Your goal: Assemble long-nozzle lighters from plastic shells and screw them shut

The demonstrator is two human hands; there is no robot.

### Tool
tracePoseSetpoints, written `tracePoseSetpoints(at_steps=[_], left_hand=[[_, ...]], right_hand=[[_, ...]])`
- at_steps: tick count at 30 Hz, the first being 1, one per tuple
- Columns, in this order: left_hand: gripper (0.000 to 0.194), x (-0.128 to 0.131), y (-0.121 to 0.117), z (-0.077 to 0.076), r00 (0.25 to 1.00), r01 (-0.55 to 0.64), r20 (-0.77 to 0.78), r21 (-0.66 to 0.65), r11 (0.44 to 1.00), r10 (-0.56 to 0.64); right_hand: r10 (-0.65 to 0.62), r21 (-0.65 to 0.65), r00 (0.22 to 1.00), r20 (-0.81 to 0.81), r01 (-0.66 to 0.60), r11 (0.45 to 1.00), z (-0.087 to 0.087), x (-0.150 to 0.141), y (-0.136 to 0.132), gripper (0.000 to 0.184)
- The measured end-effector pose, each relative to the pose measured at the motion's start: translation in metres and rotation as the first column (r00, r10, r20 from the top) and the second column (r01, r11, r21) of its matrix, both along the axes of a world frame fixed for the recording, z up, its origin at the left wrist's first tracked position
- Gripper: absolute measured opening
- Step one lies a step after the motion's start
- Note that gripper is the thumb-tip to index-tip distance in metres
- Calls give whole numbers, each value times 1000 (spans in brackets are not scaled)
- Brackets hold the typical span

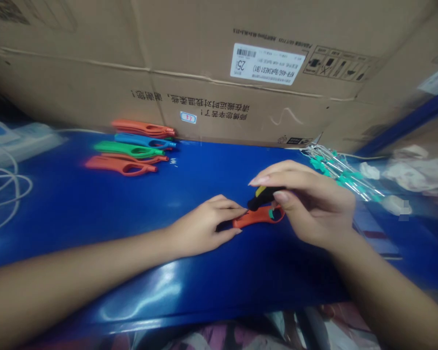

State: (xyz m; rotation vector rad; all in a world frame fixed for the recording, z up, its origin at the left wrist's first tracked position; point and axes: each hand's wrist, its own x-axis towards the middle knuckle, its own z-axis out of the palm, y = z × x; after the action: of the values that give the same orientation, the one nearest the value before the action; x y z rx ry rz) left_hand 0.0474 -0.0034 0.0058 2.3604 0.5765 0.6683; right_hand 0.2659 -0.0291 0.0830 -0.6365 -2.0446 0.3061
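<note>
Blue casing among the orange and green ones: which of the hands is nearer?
Left. The left hand is right of the blue casing, toward the wearer; the right hand, holding a black tool, is farther right.

White glare streaks the blue table [204,177], outer areas blurring softly.

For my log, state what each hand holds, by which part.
Right hand: black tool, by its right end. Left hand: orange casing, by its left end.

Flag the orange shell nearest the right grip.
The lone orange shell at the left grip, under the black-and-yellow tool in the right grip. The other orange shells lie grouped with the blue and green ones.
</note>
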Motion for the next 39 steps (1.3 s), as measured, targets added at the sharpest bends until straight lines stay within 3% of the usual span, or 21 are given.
tracePoseSetpoints(at_steps=[3, 7, 9, 11, 14, 22, 28, 31, 35, 39], left_hand=[[28, 1, 1, -2, 1000, 3, 15, -15, 1000, -3], [27, 2, 1, -2, 1000, -15, 17, -22, 1000, 15], [26, 2, 1, -1, 1000, -23, 12, -15, 1000, 23], [26, 2, 1, -1, 1000, -25, 3, -9, 1000, 25], [27, 1, 1, -2, 1000, -20, 7, 3, 1000, 20], [22, 2, 1, -5, 999, -28, 36, 24, 999, 27], [17, 3, -1, -4, 999, -25, 49, 0, 1000, 25], [18, 4, -2, -4, 998, -39, 44, 14, 999, 39], [31, -1, 1, 2, 998, -31, -43, 74, 997, 34], [34, -11, 16, 12, 979, -82, -173, 144, 986, 106]], right_hand=[[-80, 195, 994, 80, 63, 979, 2, -3, -1, 24], [-204, 292, 978, 54, 180, 939, -1, -4, -2, 26], [-163, 212, 985, 60, 147, 966, -4, -3, -2, 33], [-67, 6, 997, 44, 67, 998, -7, -3, -1, 44], [30, -206, 999, -38, -37, 978, -11, -2, 1, 47], [8, 47, 999, 32, -10, 999, -7, -5, 2, 38], [-54, 58, 996, 77, 50, 997, -6, -13, -6, 33], [-105, -35, 993, 62, 107, 994, -8, -12, -6, 37], [-187, -185, 965, -185, 152, 971, -6, -2, 0, 33], [-331, -289, 794, -511, 204, 935, -3, 11, 15, 29]])
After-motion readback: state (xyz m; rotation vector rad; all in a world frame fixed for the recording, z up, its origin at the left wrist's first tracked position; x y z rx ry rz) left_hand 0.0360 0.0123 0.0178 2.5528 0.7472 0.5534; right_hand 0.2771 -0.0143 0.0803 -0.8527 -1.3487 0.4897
